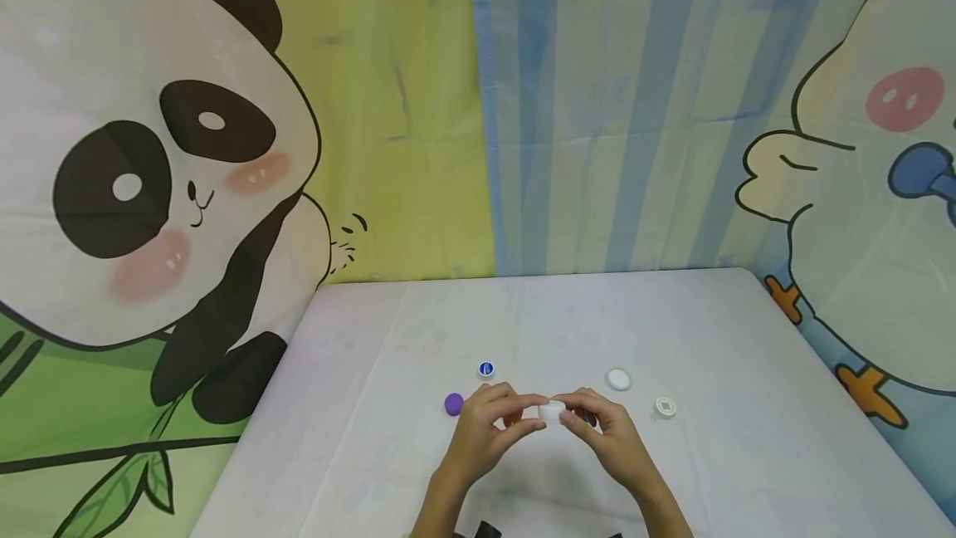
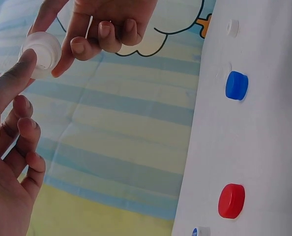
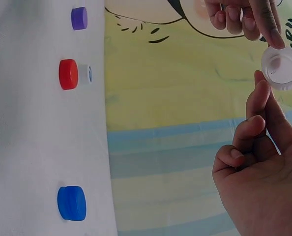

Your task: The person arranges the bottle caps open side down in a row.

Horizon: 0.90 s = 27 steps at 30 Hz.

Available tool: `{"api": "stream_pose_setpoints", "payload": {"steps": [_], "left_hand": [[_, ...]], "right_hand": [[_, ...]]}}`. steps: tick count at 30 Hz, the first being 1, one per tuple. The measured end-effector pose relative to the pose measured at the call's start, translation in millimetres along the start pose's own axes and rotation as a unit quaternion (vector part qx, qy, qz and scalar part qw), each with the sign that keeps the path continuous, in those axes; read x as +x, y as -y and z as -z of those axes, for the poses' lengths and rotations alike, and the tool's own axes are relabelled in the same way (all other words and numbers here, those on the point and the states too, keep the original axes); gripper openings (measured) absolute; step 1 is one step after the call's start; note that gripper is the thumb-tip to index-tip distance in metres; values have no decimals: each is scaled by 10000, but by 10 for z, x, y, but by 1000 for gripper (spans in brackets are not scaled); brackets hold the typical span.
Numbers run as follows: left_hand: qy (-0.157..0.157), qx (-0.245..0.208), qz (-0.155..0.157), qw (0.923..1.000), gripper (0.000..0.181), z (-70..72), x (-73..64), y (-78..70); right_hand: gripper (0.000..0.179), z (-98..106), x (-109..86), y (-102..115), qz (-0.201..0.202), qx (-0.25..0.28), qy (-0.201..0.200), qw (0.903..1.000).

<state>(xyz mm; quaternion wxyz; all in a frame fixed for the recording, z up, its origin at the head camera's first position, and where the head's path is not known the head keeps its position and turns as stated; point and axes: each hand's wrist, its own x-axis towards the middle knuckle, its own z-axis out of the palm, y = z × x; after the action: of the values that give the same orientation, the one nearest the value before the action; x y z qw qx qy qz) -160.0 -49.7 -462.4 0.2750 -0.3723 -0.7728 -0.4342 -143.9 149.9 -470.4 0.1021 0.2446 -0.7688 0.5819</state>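
Observation:
A white, hollow bottle cap (image 1: 551, 413) is held up between both hands, over the table. My left hand (image 1: 487, 428) pinches its left side between thumb and forefinger. From the other side, the thumb and forefinger of my right hand (image 1: 611, 437) grip it. The cap's open inside shows in the right wrist view, where the cap (image 3: 282, 71) looks round with a ridged edge. Other fingers of both hands curl loosely below. A red cap (image 2: 231, 201) and a blue cap (image 2: 237, 85) stand on the table, mostly hidden behind the hands in the head view.
On the white table (image 1: 388, 471) lie a purple cap (image 1: 453, 403) and a small blue-and-white cap (image 1: 486, 369) at left. A flat whitish cap (image 1: 618, 379) and a white cap with a square mark (image 1: 665, 408) are at right. Printed curtains (image 1: 597, 106) stand behind.

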Motion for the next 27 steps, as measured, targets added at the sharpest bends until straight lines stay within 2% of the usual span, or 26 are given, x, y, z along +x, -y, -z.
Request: {"api": "stream_pose_setpoints", "payload": {"steps": [7,16,27], "left_hand": [[18,-41,-22,10000,24,-9,-9,-6],[130,-227,159,9995,26,-27,-20,2],[144,-505,350,9980,34,-53,-38,35]], "right_hand": [[20,4,-24,-2,-85,77,-7,9999],[22,15,-33,-38,-136,289,-56,9995],[33,25,-22,-25,219,409,-183,9988]]}}
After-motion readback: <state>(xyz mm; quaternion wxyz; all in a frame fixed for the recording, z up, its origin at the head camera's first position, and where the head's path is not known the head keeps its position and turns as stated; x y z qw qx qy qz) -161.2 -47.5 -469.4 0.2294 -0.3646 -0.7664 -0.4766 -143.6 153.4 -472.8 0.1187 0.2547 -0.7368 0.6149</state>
